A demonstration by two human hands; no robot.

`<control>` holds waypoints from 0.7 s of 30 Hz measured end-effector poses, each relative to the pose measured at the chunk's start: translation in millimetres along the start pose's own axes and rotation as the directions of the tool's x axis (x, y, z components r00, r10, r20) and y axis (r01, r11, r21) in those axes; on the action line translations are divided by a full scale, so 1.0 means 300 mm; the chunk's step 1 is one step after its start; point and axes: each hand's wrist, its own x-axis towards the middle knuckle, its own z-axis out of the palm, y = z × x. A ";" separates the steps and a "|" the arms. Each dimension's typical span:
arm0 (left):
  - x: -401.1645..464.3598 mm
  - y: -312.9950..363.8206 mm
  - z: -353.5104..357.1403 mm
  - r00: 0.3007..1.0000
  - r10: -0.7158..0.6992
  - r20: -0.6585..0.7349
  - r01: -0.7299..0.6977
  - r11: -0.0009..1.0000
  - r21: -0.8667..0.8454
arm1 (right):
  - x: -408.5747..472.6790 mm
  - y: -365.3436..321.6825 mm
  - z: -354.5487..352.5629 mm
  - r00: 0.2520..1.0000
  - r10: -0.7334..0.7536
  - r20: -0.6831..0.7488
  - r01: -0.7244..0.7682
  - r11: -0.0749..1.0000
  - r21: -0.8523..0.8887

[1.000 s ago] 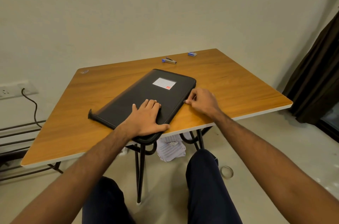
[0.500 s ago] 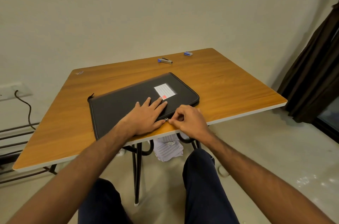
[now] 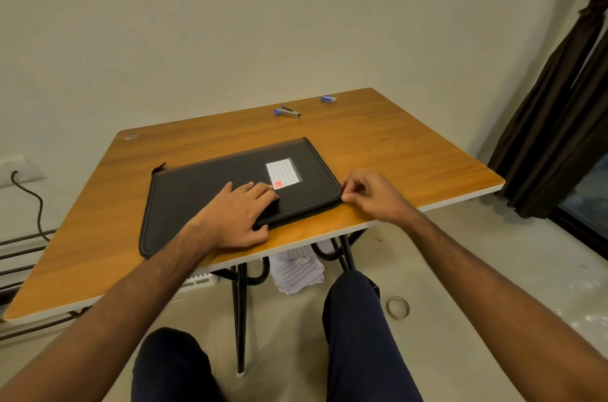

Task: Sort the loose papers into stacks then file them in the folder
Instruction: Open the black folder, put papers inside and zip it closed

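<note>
Wall socket [image 3: 14, 168]: far left on the pale wall, a dark cable hanging down from it.
Rack [image 3: 23, 257]: dark metal bars low at the left, partly behind the table.
Table [image 3: 411, 151]: wood-grain top with a pale edge on black metal legs, against a plain cream wall.
Clip [image 3: 131, 136]: a small pale item at the far left corner of the table; too small to tell what it is.
Folder [image 3: 204, 184]: black zip folder lying flat and closed near the table's front edge, a white lined label with a red mark on its cover.
Left hand [image 3: 235, 215]: palm down on the folder's near half, fingers straight and close together pointing toward the label, thumb at the front edge.
Stapler [image 3: 287, 112]: blue and silver, near the table's far edge.
Staple box [image 3: 328, 99]: small, blue and white, to the right of the stapler.
Papers [image 3: 296, 270]: a white heap on the floor under the table.
Right hand [image 3: 371, 194]: at the folder's near right corner, fingers curled with thumb and forefinger pinched together at the zip edge; the pull itself cannot be made out.
Ring [image 3: 398, 308]: a small loop on the floor beside the right knee.
Curtain [image 3: 559, 112]: dark, hanging at the far right.
</note>
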 end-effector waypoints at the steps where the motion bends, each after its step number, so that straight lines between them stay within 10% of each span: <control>1: 0.003 0.020 -0.006 0.999 -0.005 -0.034 0.007 0.999 0.046 | -0.029 -0.016 0.023 1.000 -0.017 0.011 0.017 1.000 0.010; 9: 0.065 0.171 -0.024 0.853 0.458 -0.250 -0.364 0.866 0.344 | -0.120 -0.072 0.114 0.986 -0.141 0.085 0.136 0.989 0.059; 21: 0.047 0.141 0.020 0.787 0.539 -0.299 -0.486 0.841 0.237 | 0.374 0.003 0.060 0.961 0.129 -0.244 -0.214 0.907 -0.364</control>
